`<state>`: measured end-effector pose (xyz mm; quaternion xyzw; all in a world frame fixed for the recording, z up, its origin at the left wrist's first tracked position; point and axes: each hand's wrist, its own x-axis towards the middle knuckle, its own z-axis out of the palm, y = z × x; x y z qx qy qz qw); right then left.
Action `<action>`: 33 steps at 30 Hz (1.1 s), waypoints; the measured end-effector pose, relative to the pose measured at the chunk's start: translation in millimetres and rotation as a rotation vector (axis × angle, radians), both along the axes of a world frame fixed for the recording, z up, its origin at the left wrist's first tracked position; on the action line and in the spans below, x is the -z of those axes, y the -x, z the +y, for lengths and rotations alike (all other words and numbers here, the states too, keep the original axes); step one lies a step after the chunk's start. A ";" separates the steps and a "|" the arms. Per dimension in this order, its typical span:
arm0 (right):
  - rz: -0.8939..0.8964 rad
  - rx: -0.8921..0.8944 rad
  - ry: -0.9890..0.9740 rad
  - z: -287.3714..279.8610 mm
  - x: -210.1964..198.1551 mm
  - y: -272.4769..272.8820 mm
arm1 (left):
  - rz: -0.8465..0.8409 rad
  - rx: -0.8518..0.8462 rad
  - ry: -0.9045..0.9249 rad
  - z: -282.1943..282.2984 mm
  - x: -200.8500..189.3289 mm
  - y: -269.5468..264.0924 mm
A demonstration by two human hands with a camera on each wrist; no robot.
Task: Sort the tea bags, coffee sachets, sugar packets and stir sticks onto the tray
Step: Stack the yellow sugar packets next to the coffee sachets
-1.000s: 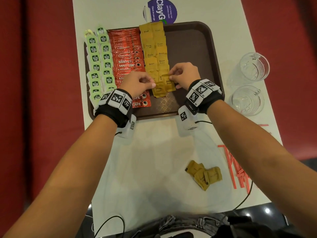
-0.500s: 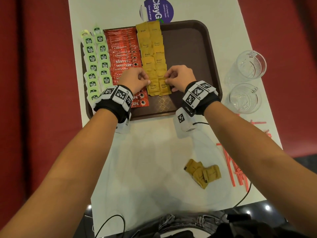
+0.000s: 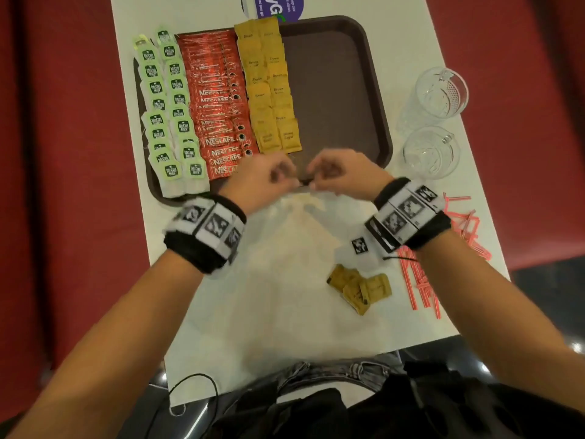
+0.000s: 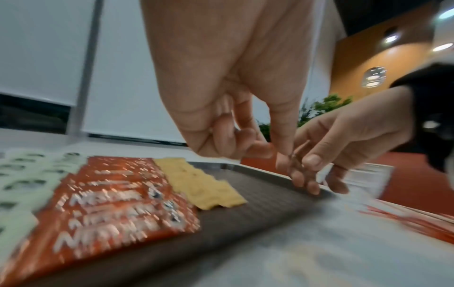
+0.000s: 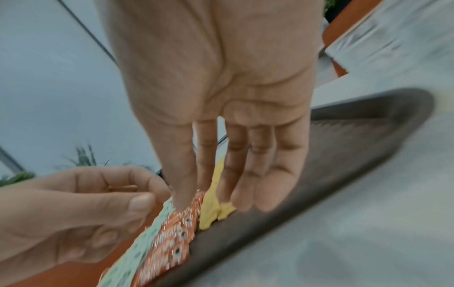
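Observation:
The brown tray holds green tea bags on its left, red coffee sachets beside them and a column of yellow sugar packets; its right part is bare. Both hands hover close together over the tray's near rim, blurred. My left hand has its fingers curled with nothing plainly in them. My right hand points its fingers down, fairly straight in the right wrist view. A few loose sugar packets lie on the table below my right wrist. Red stir sticks are scattered at the right edge.
Two clear glass mugs stand right of the tray. A purple sticker lies behind the tray. The white table is flanked by red seats; cables hang at its near edge.
Both hands have drawn back from the near end of the sugar column to the tray's near rim. The packets they were touching now lie in the column.

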<state>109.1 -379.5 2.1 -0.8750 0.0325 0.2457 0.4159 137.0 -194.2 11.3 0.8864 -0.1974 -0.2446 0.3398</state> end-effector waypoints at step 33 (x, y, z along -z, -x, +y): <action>0.073 -0.101 0.004 -44.4 -9.3 110.7 | 0.435 -0.279 0.318 -1.0 25.4 106.0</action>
